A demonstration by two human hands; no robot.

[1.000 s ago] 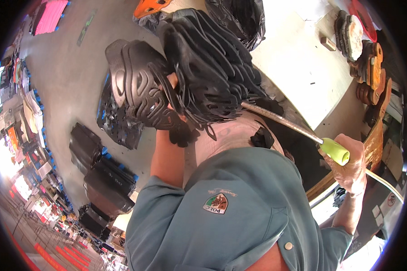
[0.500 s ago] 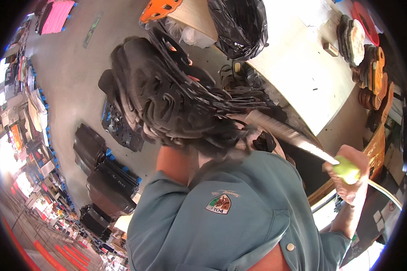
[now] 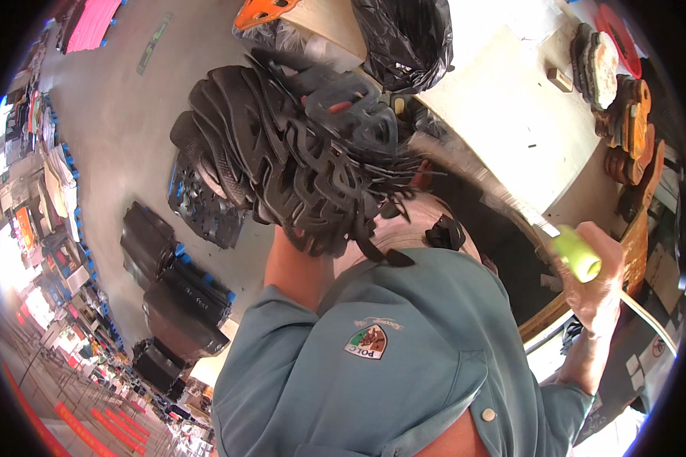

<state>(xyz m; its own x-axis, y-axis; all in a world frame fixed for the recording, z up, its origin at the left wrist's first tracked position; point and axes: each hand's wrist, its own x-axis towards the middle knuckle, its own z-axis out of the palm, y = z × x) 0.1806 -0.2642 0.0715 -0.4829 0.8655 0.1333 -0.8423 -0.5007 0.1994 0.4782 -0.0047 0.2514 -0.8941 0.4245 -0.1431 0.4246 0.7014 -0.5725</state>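
A thick, fanned stack of black cut-out pieces (image 3: 282, 152), shaped like shoe uppers, rests over my left forearm (image 3: 286, 266). My left hand is mostly hidden beneath these pieces and holds them up in front of my body. A strip from the stack dangles toward my shirt. At the right, my right hand (image 3: 596, 286) is closed around the yellow-green handle of a long, pale, brush-like tool (image 3: 575, 255). Motion blurs its far part, which points toward the right side of the stack.
A white-topped table (image 3: 503, 114) stands ahead on the right, with a black plastic bag (image 3: 404, 46) at its left end. Stacked wooden shapes (image 3: 633, 122) lie along its right. On the floor at the left are several dark sheet piles (image 3: 183, 305) and black cut-outs (image 3: 202, 202).
The black pieces have swung up and fanned out more, showing their cut-outs clearly. My right hand has turned, so the green handle's end now shows, and the tool's far part has risen.
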